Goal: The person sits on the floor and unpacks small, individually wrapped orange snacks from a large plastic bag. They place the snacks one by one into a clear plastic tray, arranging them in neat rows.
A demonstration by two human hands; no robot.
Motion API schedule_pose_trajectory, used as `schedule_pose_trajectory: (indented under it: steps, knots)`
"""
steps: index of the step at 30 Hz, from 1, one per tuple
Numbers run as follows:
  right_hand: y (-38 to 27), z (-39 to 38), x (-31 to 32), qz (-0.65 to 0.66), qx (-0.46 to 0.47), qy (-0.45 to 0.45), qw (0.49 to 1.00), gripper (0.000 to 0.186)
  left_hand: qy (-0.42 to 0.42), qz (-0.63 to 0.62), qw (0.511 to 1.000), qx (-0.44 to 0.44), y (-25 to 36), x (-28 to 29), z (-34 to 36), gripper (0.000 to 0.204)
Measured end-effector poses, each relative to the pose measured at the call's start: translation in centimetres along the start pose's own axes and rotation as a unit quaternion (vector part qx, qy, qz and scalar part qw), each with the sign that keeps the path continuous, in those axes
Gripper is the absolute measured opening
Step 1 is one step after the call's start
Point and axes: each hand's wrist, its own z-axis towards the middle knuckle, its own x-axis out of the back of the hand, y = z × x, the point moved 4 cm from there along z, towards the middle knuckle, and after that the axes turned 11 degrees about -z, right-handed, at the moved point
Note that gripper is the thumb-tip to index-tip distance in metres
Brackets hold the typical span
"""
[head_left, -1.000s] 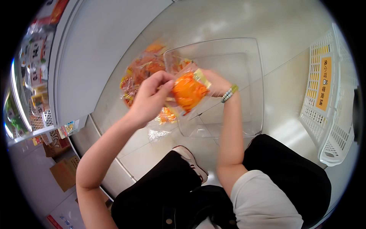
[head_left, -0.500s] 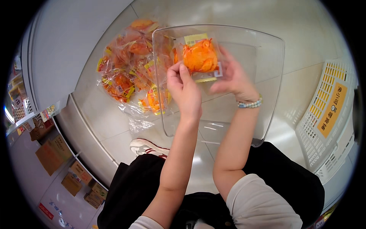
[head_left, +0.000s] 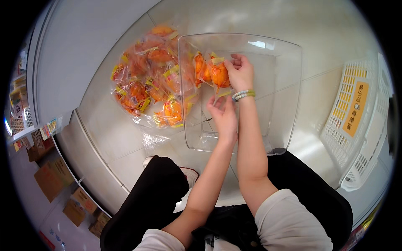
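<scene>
A clear film packet sits within the rim of a transparent plastic bin, toward ten o'clock from the bin's middle. Its filling is glossy, vivid orange, rounded and lumpy, with darker reddish streaks and narrowing to a point at six o'clock. A pale yellow band crosses the wrapper at twelve, and a yellowish strip marks its lower edge. Whether it rests on the bin's base or is held above, I cannot tell.

The right hand is at the packet's two o'clock, fingers curled and thumb by the wrapper's edge; whether that grip pinches film is unclear. The left hand is at its six o'clock, fingers partly bent and loosely parted near the lower edge; its hold cannot be made out either.

A second orange packet lies just beside, at nine. Beyond the bin's nine o'clock side, a large clear bag bulges with similar packets on the tiled floor; a white slatted basket stands at three.
</scene>
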Motion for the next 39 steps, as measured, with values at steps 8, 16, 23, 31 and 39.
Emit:
schedule_pose_trajectory:
  steps: [8,16,23,31,39]
  knots:
    - [-3.4,-3.8,2.2,-0.186,0.015,0.030,0.982,0.064,-0.031,-0.081,0.996,0.029,2.5,-0.7,2.4,0.067]
    - [-2.6,-6.1,0.7,-0.337,0.194,-0.080,0.918,0.084,-0.115,-0.096,0.983,0.102,2.3,-0.2,5.2,0.070]
    - [-0.1,-4.6,0.4,-0.065,0.157,-0.093,0.981,0.075,-0.094,-0.079,0.991,0.048,2.8,-1.1,5.9,0.058]
    - [0.1,-4.3,-0.9,-0.194,0.134,-0.069,0.969,0.069,-0.153,-0.079,0.984,-0.053,3.5,-1.6,3.6,0.052]
    - [-0.8,-6.0,-1.0,-0.290,0.174,-0.070,0.938,0.084,-0.085,0.217,0.877,-0.420,4.8,-1.1,-1.8,0.054]
